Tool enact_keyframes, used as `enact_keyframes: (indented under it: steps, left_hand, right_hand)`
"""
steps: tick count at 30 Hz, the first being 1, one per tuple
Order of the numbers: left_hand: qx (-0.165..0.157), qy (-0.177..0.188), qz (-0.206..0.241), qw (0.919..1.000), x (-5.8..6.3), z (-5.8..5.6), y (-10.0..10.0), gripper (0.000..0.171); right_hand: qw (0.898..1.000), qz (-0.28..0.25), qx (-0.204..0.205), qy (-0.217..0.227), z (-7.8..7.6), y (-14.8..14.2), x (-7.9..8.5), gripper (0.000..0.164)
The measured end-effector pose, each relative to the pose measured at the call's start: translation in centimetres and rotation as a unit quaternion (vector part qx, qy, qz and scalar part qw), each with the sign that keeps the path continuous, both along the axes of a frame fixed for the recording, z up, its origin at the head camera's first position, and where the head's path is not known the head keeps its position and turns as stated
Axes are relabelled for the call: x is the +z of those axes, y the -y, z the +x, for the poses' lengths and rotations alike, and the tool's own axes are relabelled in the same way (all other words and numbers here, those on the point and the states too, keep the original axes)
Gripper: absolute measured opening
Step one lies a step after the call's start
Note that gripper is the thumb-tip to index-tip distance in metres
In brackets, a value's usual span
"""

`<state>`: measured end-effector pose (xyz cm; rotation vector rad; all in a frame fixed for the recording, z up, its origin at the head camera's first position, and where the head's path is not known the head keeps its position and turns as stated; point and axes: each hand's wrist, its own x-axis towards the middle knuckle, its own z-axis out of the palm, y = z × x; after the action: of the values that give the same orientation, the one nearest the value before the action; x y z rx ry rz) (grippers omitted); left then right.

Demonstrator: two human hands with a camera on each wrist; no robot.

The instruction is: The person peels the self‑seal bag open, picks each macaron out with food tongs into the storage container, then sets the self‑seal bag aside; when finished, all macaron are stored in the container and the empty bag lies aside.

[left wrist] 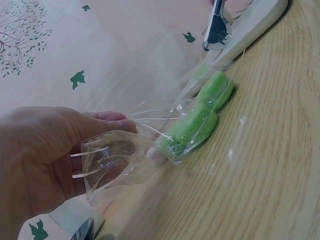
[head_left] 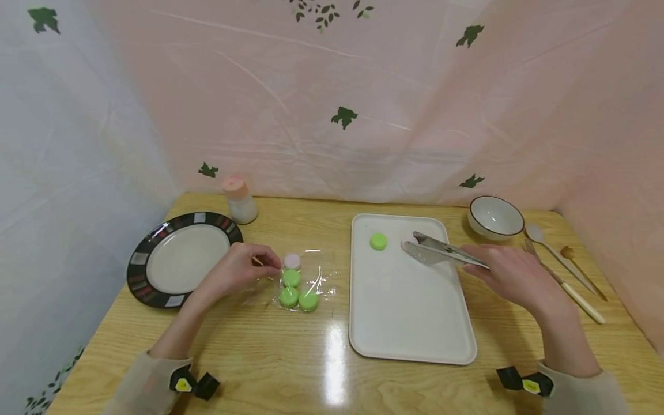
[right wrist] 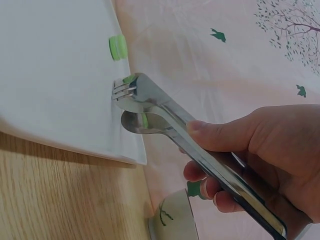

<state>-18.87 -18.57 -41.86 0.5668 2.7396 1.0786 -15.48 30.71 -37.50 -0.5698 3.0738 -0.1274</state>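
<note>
My left hand point(head_left: 246, 268) pinches the edge of a clear plastic bag point(left wrist: 117, 165) between thumb and fingers. In the bag lie three green macarons point(head_left: 291, 278) and a pale pink one point(head_left: 292, 261); it rests on the table left of the white tray point(head_left: 404, 311). With my right hand point(head_left: 510, 275) I grip metal tongs point(right wrist: 200, 155), one tip fork-shaped, the other spoon-like. The tong tips reach over the tray's far right part, at a pale pink macaron point(head_left: 407, 240) that they partly cover. Left of it on the tray sits a green macaron point(head_left: 378, 241).
A dark-rimmed plate point(head_left: 139, 271) stands at the left, with a pink-capped shaker point(head_left: 240, 202) behind it. At the back right is a white bowl point(head_left: 495, 217). Beside it lie a spoon point(head_left: 536, 233), a fork point(head_left: 581, 301) and a small gold-coloured spoon point(head_left: 569, 254). Patterned cloth rises behind the table.
</note>
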Motion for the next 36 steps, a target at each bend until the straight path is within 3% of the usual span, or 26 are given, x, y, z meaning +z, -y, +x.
enact_keyframes:
  steps: [17, 21, 26, 36]
  left_hand:
    - [0.005, 0.003, 0.003, 1.0000, -0.2, 0.1, 0.0, 0.007]
    - [0.000, -0.001, 0.006, 1.0000, -0.3, 0.0, -0.1, 0.006]
    - [0.002, -0.002, 0.002, 1.0000, -0.3, -0.1, 0.0, 0.007]
    - [0.005, 0.003, 0.013, 0.9999, -0.2, -0.1, 0.3, 0.007]
  right_hand:
    - [1.000, -0.007, -0.008, 0.017, 0.3, 0.1, 0.6, 0.043]
    - [1.000, -0.013, 0.000, -0.008, 0.7, 0.5, 1.2, 0.046]
    - [0.997, -0.031, 0.042, -0.049, 0.9, 3.2, 1.7, 0.037]
    - [0.989, -0.052, 0.135, 0.019, 0.4, 10.7, 1.6, 0.029]
